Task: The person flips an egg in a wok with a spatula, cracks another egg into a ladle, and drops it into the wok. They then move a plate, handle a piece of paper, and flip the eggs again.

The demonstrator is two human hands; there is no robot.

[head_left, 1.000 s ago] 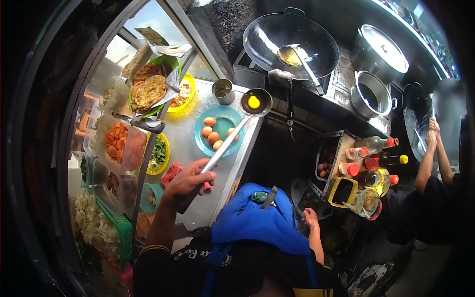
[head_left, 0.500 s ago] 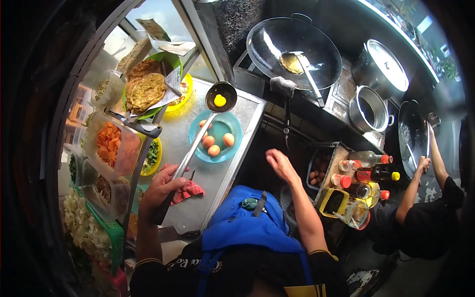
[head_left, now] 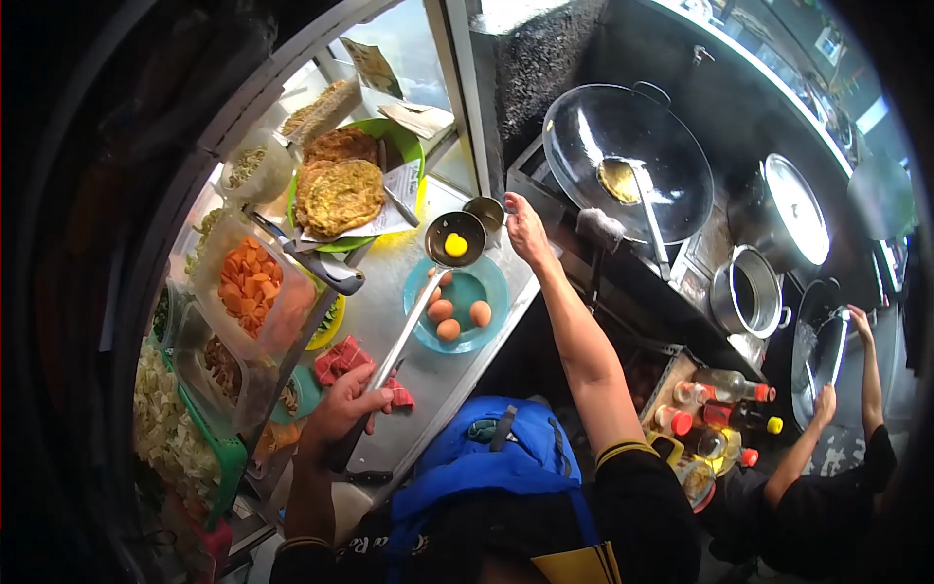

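My left hand [head_left: 347, 409] grips the handle of a metal ladle [head_left: 446, 243], which holds a raw egg with a yellow yolk [head_left: 454, 245]. Beneath the ladle on the steel counter stands a turquoise plate [head_left: 491, 336] with several brown eggs [head_left: 449, 330]. Stretched forward, my right hand [head_left: 525, 229] has its fingers closed at the rim of a small metal bowl [head_left: 484, 209], partly hidden behind the ladle. A red cloth [head_left: 342, 358] lies beside my left hand.
A large wok [head_left: 584, 136] with a turner and a browned piece of food sits on the stove ahead. At left are tubs of carrots [head_left: 248, 285] and vegetables, and fried omelettes [head_left: 339, 198]. Sauce bottles [head_left: 732, 386] stand at right, near a person working at another wok [head_left: 817, 331].
My right hand has swung forward from over the blue bag to the small metal bowl, now visible beside the ladle. The left hand still holds the ladle over the plate; the view has shifted.
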